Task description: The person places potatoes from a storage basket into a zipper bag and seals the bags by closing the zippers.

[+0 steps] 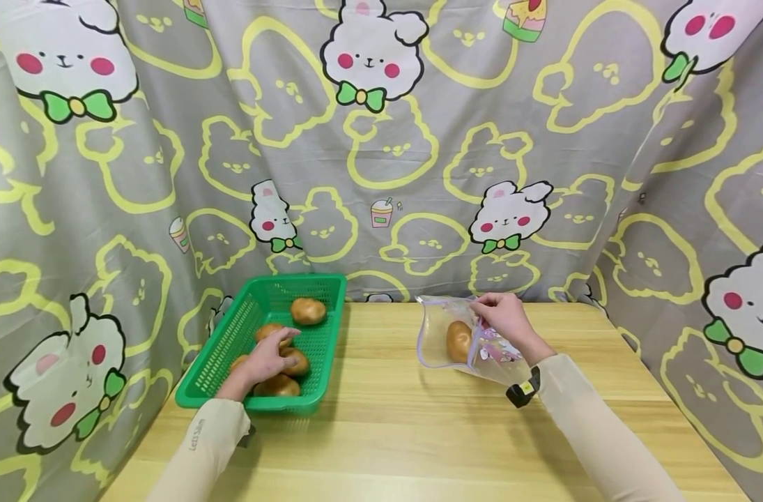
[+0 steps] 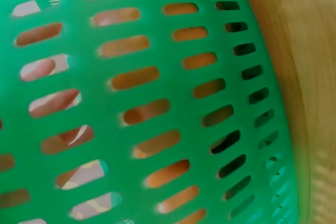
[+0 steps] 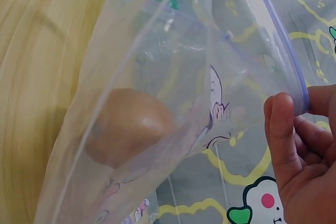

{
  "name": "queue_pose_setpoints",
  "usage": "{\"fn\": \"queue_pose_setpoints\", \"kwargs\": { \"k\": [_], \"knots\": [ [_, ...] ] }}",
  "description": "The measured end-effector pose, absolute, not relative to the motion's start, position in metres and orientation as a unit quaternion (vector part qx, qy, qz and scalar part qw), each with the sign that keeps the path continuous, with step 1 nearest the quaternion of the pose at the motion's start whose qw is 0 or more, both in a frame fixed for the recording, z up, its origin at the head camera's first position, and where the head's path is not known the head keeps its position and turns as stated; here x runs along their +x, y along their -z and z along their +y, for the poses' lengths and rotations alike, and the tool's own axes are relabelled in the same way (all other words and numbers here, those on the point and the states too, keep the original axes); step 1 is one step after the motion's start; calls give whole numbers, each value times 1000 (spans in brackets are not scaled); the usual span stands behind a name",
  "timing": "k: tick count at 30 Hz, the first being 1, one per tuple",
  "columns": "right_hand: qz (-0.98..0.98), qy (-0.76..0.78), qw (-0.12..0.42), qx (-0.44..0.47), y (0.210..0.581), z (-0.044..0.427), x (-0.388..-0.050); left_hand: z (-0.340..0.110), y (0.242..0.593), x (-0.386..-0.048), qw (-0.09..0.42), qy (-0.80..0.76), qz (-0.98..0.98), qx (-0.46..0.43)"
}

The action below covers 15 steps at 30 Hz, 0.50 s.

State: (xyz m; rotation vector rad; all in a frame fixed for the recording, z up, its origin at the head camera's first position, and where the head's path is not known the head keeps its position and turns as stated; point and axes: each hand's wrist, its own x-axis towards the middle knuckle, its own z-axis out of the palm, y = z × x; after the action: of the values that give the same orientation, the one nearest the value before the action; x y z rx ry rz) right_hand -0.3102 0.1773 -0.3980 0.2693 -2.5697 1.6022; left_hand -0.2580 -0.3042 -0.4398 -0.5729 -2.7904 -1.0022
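A green plastic basket stands at the left of the table, with several shiny brown potatoes in it. My left hand is inside, low over the near potatoes, its thumb and fingers spread apart. A potato lies by the thumb; whether they touch is unclear. In the left wrist view the basket wall hides most of this hand. On the right, my right hand pinches the purple-edged mouth of a clear zip bag between thumb and fingers. One potato is inside the bag.
The light wooden table extends between the basket and the bag. Behind it and along both sides hangs a grey curtain with cartoon prints. A black strap device sits at the right wrist.
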Motion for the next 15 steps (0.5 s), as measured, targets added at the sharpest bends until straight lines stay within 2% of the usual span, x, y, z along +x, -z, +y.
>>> {"fn": "queue_pose_setpoints", "kwargs": {
  "k": [15],
  "knots": [
    [-845, -522, 57, 100, 401, 180, -312, -309, 440, -257, 46, 291, -937, -189]
  ]
}}
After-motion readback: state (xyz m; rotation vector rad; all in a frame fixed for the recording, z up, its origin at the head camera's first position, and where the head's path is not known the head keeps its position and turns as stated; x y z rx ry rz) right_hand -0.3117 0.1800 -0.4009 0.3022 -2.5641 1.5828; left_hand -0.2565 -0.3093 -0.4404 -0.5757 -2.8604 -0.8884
